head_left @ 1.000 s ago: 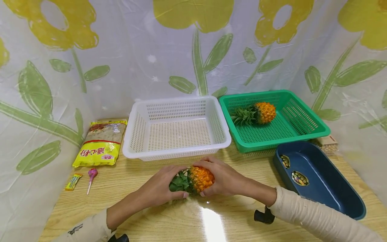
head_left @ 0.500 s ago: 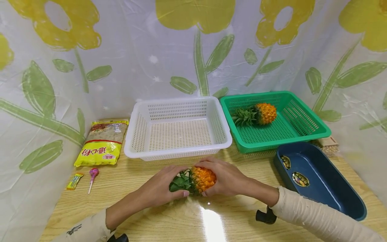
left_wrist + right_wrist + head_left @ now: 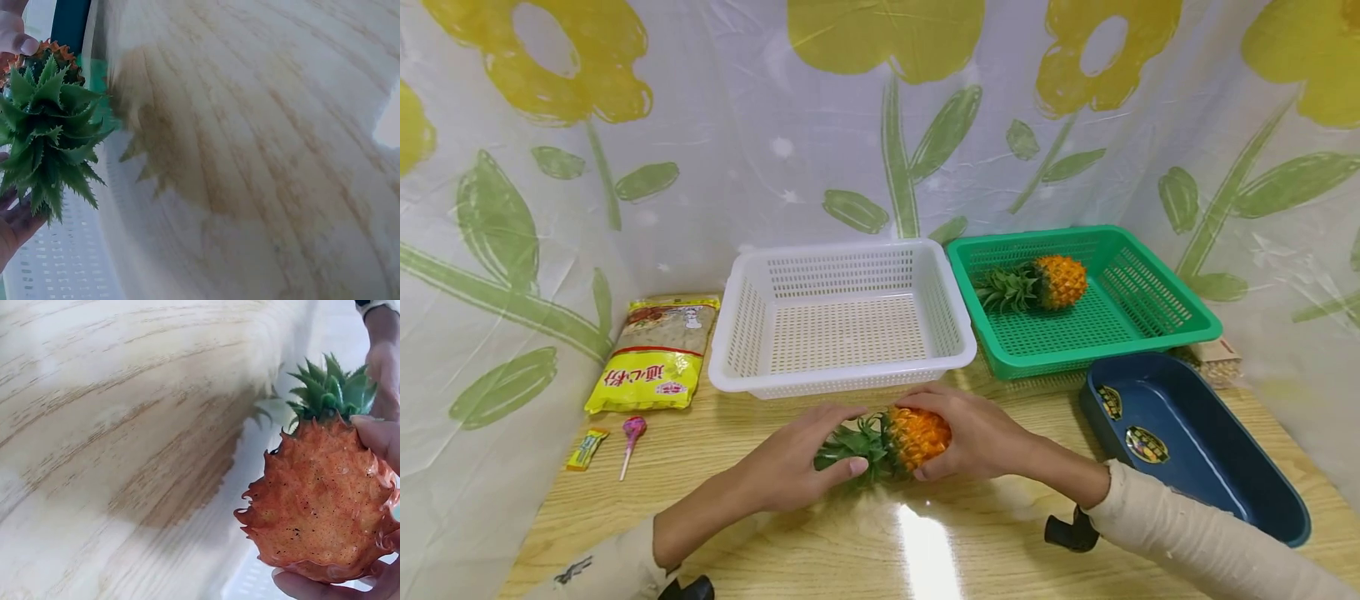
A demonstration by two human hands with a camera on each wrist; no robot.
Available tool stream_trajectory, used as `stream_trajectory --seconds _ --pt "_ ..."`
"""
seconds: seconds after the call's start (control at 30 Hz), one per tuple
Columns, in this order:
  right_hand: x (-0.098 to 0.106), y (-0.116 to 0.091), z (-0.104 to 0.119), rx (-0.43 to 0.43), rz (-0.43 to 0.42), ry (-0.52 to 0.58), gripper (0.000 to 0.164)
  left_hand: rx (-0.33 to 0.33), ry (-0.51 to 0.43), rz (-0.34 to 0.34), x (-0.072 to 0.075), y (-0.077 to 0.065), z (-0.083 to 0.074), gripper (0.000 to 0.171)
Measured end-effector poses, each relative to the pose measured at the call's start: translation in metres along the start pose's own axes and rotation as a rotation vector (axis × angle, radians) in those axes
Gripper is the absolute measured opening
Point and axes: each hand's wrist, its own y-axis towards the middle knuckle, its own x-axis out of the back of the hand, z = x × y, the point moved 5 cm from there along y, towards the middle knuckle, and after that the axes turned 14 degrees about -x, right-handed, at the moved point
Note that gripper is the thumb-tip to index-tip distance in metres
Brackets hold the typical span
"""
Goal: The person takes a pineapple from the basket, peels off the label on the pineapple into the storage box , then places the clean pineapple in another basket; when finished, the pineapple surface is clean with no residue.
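Note:
A small pineapple (image 3: 917, 437) lies sideways over the wooden table in the head view, its orange body to the right and its green leaves (image 3: 865, 446) to the left. My right hand (image 3: 981, 433) grips the orange body between thumb and fingers. Around the leaves, my left hand (image 3: 786, 457) is spread loosely, thumb and index finger apart. The left wrist view shows the leaves (image 3: 50, 131) fanned out, with fingers at their lower side. In the right wrist view, fingertips hold the spiny body (image 3: 319, 500). A second pineapple (image 3: 1060, 282) lies in a green basket (image 3: 1150, 337).
A white basket (image 3: 850, 377) stands behind the hands. A dark blue tub (image 3: 1210, 479) is at the right, beside a partly hidden packet (image 3: 1217, 362). At the left lie a yellow bag (image 3: 651, 358), a lollipop (image 3: 632, 433) and a small wrapped candy (image 3: 587, 450).
The pineapple and my right hand have shifted slightly right. My left hand has loosened, and more of the leaves shows between its thumb and fingers.

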Motion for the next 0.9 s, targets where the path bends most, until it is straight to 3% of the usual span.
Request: stream_trajectory --seconds 0.27,0.9 --pt "0.013 -0.005 -0.007 -0.011 -0.02 0.007 0.083 -0.042 0.017 -0.063 0.017 0.002 -0.006 0.066" --pt "0.045 -0.016 -0.026 -0.059 -0.066 0.046 0.084 -0.181 0.206 -0.248 0.053 0.007 -0.002 0.057"
